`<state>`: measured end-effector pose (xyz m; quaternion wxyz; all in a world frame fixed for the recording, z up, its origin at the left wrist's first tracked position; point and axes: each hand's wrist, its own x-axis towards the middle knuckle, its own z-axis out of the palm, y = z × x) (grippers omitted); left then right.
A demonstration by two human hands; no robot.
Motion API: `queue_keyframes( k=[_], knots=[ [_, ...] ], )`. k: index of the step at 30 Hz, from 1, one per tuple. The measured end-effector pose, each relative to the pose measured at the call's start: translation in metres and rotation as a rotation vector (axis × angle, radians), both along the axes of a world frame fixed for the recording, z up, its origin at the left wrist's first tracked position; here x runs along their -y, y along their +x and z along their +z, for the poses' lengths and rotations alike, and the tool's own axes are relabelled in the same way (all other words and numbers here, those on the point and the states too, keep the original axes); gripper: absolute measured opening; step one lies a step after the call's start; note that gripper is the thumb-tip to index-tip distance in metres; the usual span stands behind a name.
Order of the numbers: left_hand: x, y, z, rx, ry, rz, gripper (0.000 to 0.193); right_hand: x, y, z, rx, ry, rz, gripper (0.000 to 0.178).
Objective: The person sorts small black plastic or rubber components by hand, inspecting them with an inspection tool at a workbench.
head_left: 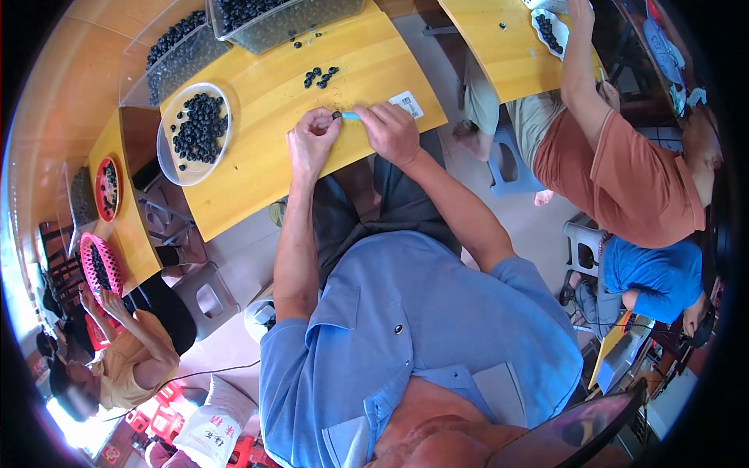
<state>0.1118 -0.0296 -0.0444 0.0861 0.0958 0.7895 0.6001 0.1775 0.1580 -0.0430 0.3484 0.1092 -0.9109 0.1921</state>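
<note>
Over the near part of the yellow table (269, 168), my left hand (312, 148) pinches one small round black piece (337, 115) between thumb and fingers. My right hand (392, 134) grips a slim tool with a light blue handle (351, 115), its end right at that piece; the exact contact is too small to make out. Just beyond my hands lies a loose group of several black pieces (320, 78), some showing pale spots. To the left, a clear round bowl (166, 156) holds a heap of the same pieces.
Two clear bins (292, 30) (187, 69) of black pieces stand at the far edge. A white card (406, 104) lies right of my hand. People sit at tables on both sides, with a pink basket (115, 261) at left and a white dish (555, 45) at right.
</note>
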Motion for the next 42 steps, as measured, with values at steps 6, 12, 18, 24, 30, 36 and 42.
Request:
queue_keyframes(
  k=[6,12,18,24,30,36,42],
  knots=[
    [0.004,0.0,-0.008,0.101,0.266,-0.017,0.019,0.0,-0.001,-0.003,0.036,-0.012,-0.013,0.031],
    [0.011,-0.001,-0.007,0.09,0.455,0.002,0.021,0.001,-0.005,-0.004,0.057,-0.01,-0.052,0.03],
    [0.043,-0.004,0.008,-0.106,0.399,0.21,0.017,0.003,-0.004,-0.002,0.02,-0.025,-0.033,0.028],
    [0.162,-0.06,0.027,-0.358,0.013,0.556,0.02,0.002,-0.003,0.0,0.018,-0.024,-0.038,0.028],
    [0.117,-0.063,0.055,-0.571,-0.361,0.258,0.023,0.001,-0.004,-0.001,-0.002,-0.035,-0.035,0.029],
    [0.024,-0.079,0.021,-0.442,-0.465,0.036,0.03,0.001,-0.004,0.0,0.005,-0.042,-0.04,0.027],
    [0.005,-0.096,0.004,-0.365,-0.536,0.078,0.032,0.001,-0.003,-0.002,0.001,-0.03,-0.048,0.027]
  ],
)
